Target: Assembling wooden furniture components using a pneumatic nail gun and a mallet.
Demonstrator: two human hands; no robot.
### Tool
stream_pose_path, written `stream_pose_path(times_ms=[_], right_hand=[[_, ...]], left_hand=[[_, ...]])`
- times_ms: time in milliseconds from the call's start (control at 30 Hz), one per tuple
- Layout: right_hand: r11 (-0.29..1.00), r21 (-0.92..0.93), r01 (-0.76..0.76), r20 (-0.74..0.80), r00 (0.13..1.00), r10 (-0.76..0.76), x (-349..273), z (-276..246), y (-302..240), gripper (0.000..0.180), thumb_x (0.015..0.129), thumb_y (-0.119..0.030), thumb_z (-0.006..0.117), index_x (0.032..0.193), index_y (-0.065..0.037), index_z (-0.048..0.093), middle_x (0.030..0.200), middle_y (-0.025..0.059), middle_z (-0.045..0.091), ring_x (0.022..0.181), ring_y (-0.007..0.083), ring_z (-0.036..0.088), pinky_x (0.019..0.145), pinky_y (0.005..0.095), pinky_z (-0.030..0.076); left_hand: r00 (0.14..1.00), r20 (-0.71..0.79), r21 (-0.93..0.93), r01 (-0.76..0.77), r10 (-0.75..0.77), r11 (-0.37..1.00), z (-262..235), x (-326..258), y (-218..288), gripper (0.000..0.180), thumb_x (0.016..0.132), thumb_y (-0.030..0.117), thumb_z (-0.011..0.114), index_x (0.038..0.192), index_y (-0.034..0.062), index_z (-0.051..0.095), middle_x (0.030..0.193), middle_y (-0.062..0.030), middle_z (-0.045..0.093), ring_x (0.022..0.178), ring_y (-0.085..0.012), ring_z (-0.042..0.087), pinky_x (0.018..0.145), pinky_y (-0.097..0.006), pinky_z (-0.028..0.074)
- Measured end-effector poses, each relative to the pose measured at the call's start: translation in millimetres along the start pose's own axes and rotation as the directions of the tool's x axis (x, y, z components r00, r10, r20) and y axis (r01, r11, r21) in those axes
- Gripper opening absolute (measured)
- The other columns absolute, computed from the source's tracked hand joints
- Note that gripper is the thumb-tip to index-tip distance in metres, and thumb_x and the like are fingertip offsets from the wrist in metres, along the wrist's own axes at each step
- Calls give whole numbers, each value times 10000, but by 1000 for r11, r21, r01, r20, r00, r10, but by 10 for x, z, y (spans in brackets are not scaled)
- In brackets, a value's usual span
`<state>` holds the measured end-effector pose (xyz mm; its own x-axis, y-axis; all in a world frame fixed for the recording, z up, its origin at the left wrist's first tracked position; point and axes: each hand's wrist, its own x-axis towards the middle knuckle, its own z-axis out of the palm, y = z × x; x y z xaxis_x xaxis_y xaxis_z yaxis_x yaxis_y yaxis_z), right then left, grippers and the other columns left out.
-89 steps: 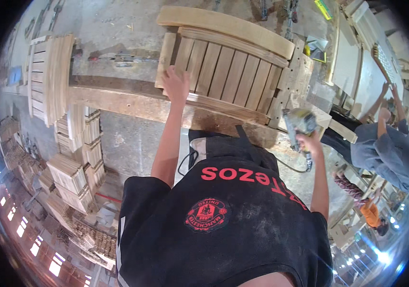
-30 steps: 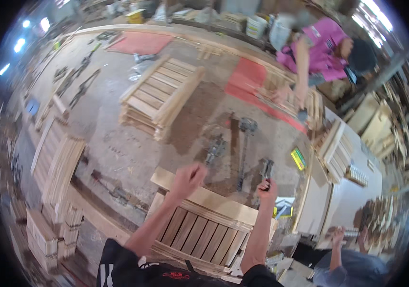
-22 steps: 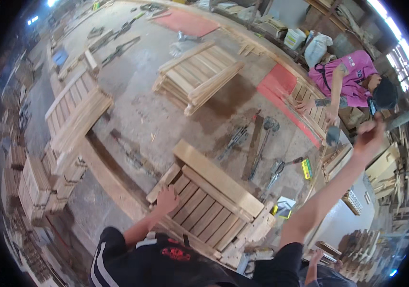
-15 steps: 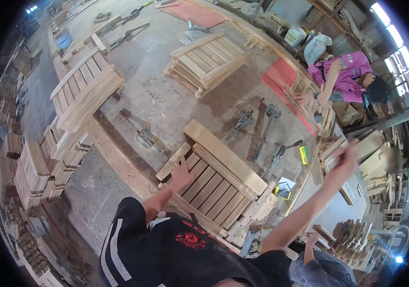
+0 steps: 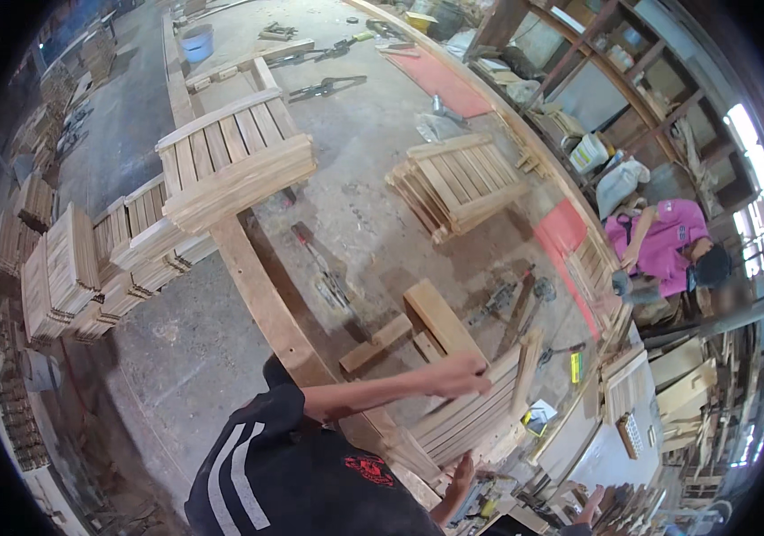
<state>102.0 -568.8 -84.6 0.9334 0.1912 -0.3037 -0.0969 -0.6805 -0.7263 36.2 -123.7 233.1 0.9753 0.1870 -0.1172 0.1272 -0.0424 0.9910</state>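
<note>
A slatted wooden panel (image 5: pixel 474 418) sits at the bench's near edge, close in front of me. My left hand (image 5: pixel 455 375) reaches across it from the left, fingers curled at the panel's far side; what they hold, if anything, is hidden. At the near edge of the panel is my right hand (image 5: pixel 461 475), thumb up and apparently gripping the edge, with its other fingers partly hidden. Just beyond the panel a thick wooden block (image 5: pixel 443 320) lies on the bench, and a shorter wooden piece (image 5: pixel 376 343) lies left of it.
Stacked slatted panels (image 5: pixel 239 161) stand at the far left, and another stack (image 5: pixel 462 183) stands farther back. Clamps (image 5: pixel 328 281) lie about the bench (image 5: pixel 355 196). A co-worker in a pink shirt (image 5: pixel 659 241) is at the right. A blue bucket (image 5: pixel 197 43) stands far off.
My left hand has left the panel's left end and swung right across it. My right hand has come down from the right to the panel's near edge. Panel and thick block have separated.
</note>
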Motion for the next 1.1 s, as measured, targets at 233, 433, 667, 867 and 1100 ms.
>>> stream_pose_path(times_ms=[233, 433, 667, 867, 1100], right_hand=[[931, 365, -11, -17, 1000, 18, -401, 1363, -3734, 388, 934, -392, 604, 1001, -17, 678, 844, 66, 630, 763, 203, 538, 753, 358, 446], [815, -115, 567, 250, 811, -529, -325, 3511, -6444, 630, 846, -578, 599, 1063, 4, 700, 961, 221, 702, 929, 354, 679, 821, 423, 498], [587, -248, 771, 517, 618, -593, -476, 5059, -8381, 719, 823, -630, 580, 1027, 54, 671, 970, 278, 671, 1009, 413, 640, 841, 447, 495], [438, -203, 876, 615, 462, -639, -78, 5718, -8645, 713, 830, -583, 602, 1165, 46, 618, 1074, 268, 662, 1053, 394, 631, 886, 450, 488], [394, -18, 919, 776, 261, -574, 596, 5509, -7792, 795, 702, -266, 771, 1378, 18, 462, 1180, 234, 633, 1078, 323, 634, 867, 418, 502]], left_hand=[[873, -483, -109, 13, -64, 994, -2850, -1444, -565, 408, 850, 330, 705, 813, -67, 622, 653, -108, 567, 642, -121, 539, 556, -340, 430], [302, -945, 46, 504, -126, 862, -4598, -2981, -935, 549, 907, 464, 569, 881, -76, 665, 832, -312, 646, 827, -419, 664, 710, -459, 499], [-38, -994, -100, 673, -100, 733, -5864, -3694, -1332, 725, 901, 577, 510, 891, -136, 640, 883, -352, 638, 932, -501, 619, 821, -519, 487], [-123, -988, -151, 774, -89, 615, -6223, -4013, -1370, 817, 880, 626, 529, 1269, -91, 486, 1043, -324, 643, 1011, -465, 618, 859, -513, 494], [308, -949, 214, 789, -69, 576, -4923, -3924, -1690, 751, 833, 452, 688, 1346, -27, 422, 1250, -278, 527, 1179, -433, 514, 935, -495, 467]])
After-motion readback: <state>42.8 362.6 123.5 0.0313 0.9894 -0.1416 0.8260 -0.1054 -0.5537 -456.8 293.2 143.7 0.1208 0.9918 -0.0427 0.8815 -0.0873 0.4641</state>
